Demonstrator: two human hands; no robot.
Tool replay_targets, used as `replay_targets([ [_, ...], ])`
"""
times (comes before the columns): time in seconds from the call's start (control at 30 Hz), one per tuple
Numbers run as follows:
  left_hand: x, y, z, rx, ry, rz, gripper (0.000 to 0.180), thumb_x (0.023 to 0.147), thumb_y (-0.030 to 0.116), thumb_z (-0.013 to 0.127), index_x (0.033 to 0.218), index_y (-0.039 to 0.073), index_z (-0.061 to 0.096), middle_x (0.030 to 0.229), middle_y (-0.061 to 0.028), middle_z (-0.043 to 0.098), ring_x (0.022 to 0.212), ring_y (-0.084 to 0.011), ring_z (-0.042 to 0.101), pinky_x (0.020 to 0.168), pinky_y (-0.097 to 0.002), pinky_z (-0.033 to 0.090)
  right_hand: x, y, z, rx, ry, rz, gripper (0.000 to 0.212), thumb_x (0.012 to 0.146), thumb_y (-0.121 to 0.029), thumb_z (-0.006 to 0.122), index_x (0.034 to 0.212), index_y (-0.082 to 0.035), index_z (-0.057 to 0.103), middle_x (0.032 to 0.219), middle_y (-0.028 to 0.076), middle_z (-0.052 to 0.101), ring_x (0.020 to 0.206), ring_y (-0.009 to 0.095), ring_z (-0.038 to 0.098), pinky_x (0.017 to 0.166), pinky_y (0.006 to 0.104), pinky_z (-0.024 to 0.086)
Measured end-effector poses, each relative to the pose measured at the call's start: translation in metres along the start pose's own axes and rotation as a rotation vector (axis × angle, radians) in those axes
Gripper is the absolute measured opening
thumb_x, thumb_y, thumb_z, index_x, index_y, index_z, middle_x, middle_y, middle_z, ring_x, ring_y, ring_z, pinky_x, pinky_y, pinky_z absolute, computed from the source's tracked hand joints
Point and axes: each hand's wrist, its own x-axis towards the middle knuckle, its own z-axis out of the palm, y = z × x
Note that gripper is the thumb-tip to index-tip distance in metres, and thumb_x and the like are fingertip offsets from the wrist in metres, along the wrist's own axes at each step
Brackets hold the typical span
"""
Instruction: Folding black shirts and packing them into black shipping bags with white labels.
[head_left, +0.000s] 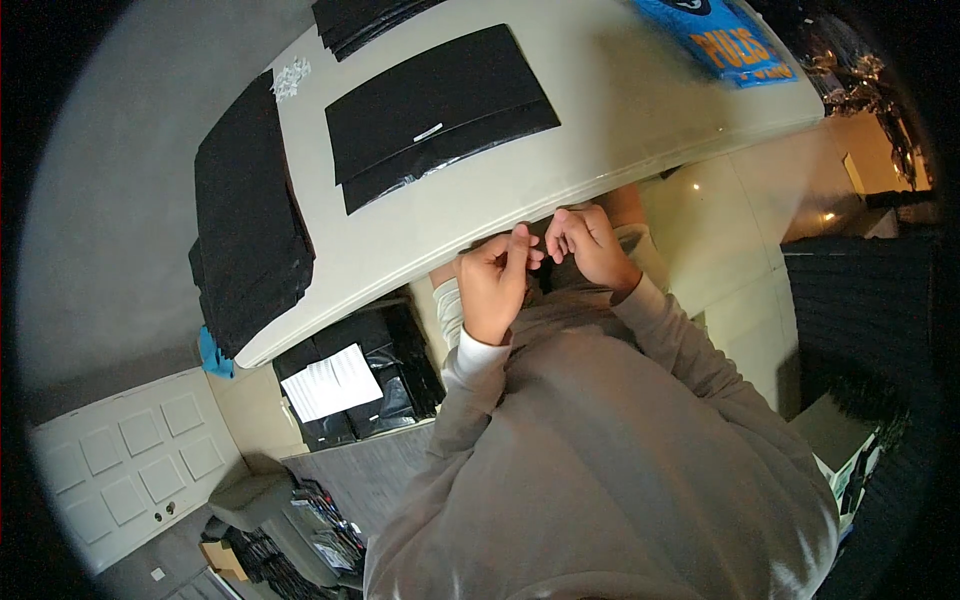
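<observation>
Both my hands are just off the near edge of the pale table, above my lap. My left hand (492,285) is closed, its thumb pressed toward the bent fingers. My right hand (592,247) curls its fingers close beside the left fingertips, without clearly touching them. Whatever either hand may pinch is too small to make out. Beyond them on the table lies a flat black piece (430,95) of fabric-like material, with a glossy black strip along its near side. A small white strip (428,132) rests on it.
Black stacks (245,200) line the table's left end, near a small heap of white bits (291,78). Another black stack (365,20) is at the far edge. A blue plastic package (720,45) lies far right. Below the table, papers (332,383) top black bundles.
</observation>
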Motion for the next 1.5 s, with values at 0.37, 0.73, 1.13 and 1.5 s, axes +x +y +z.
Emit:
replay_targets([
  [0.37, 0.008, -0.028, 0.018, -0.058, 0.092, 0.082, 0.039, 0.105, 0.023, 0.062, 0.079, -0.004, 0.076, 0.064, -0.0089, 0.071, 0.057, -0.0139, 0.067, 0.057, -0.0279, 0.051, 0.0, 0.007, 0.002, -0.044, 0.123, -0.047, 0.057, 0.112, -0.024, 0.042, 0.065, 0.001, 0.063, 0.058, 0.005, 0.06, 0.051, 0.011, 0.054, 0.053, 0.0294, 0.045],
  [0.73, 0.009, -0.027, 0.022, -0.133, 0.116, 0.073, 0.037, 0.104, 0.019, 0.063, 0.081, -0.006, 0.076, 0.067, -0.0099, 0.074, 0.059, -0.014, 0.069, 0.059, -0.0272, 0.055, 0.005, 0.007, 0.002, -0.011, 0.102, -0.083, 0.065, 0.114, -0.034, 0.04, 0.063, -0.001, 0.064, 0.056, 0.003, 0.06, 0.053, 0.011, 0.053, 0.053, 0.0266, 0.04],
  [1.13, 0.01, -0.021, 0.023, -0.135, 0.115, 0.078, 0.036, 0.103, 0.021, 0.068, 0.08, -0.006, 0.077, 0.064, -0.0097, 0.072, 0.055, -0.0134, 0.067, 0.057, -0.026, 0.052, 0.006, 0.012, -0.001, 0.015, 0.081, -0.084, 0.06, 0.113, -0.03, 0.043, 0.066, -0.001, 0.065, 0.061, 0.002, 0.062, 0.055, 0.01, 0.049, 0.054, 0.0274, 0.038],
  [1.5, 0.001, 0.009, 0.01, 0.054, 0.168, 0.315, 0.019, 0.092, 0.012, 0.078, 0.081, -0.003, 0.076, 0.068, -0.0057, 0.071, 0.057, -0.0092, 0.06, 0.056, -0.0239, 0.047, 0.008, 0.009, -0.002, 0.085, 0.011, -0.114, 0.04, 0.112, -0.025, 0.048, 0.086, 0.001, 0.061, 0.063, 0.004, 0.061, 0.055, 0.011, 0.058, 0.053, 0.0271, 0.048],
])
